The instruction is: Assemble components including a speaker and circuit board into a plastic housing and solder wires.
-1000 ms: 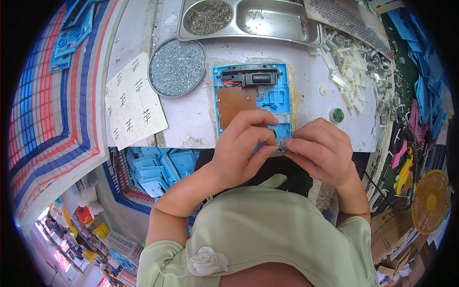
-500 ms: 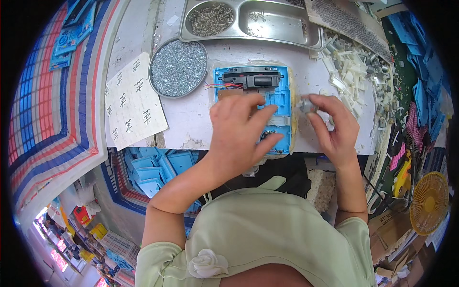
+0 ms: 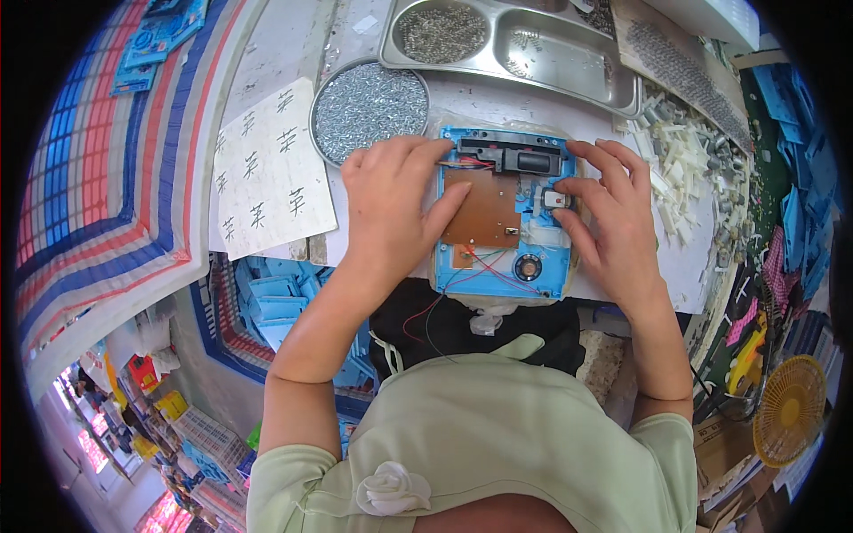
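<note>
A blue plastic casing (image 3: 551,266) lies on the table in front of me, with a brown circuit board (image 3: 484,209), a black mechanism (image 3: 511,158), thin wires and a small round part (image 3: 528,266) in it. My left hand (image 3: 391,200) rests at its left edge, thumb stretched over the board and fingertips by the upper left corner, holding nothing loose. At the casing's right side, my right hand (image 3: 617,213) pinches a small silver motor (image 3: 556,199) between thumb and finger, down in the casing. Its other fingers touch the upper right edge.
Left of the casing stand a round dish of screws (image 3: 369,107) and a handwritten paper sheet (image 3: 267,169). A steel tray (image 3: 569,62) with small metal parts is behind. White plastic pieces and motors (image 3: 675,178) are heaped at right. Below the table sits a crate of blue casings (image 3: 275,302).
My right hand has brought the motor leftward into the casing. My left hand has drawn back to the casing's left edge, uncovering the board. The whole view has shifted slightly.
</note>
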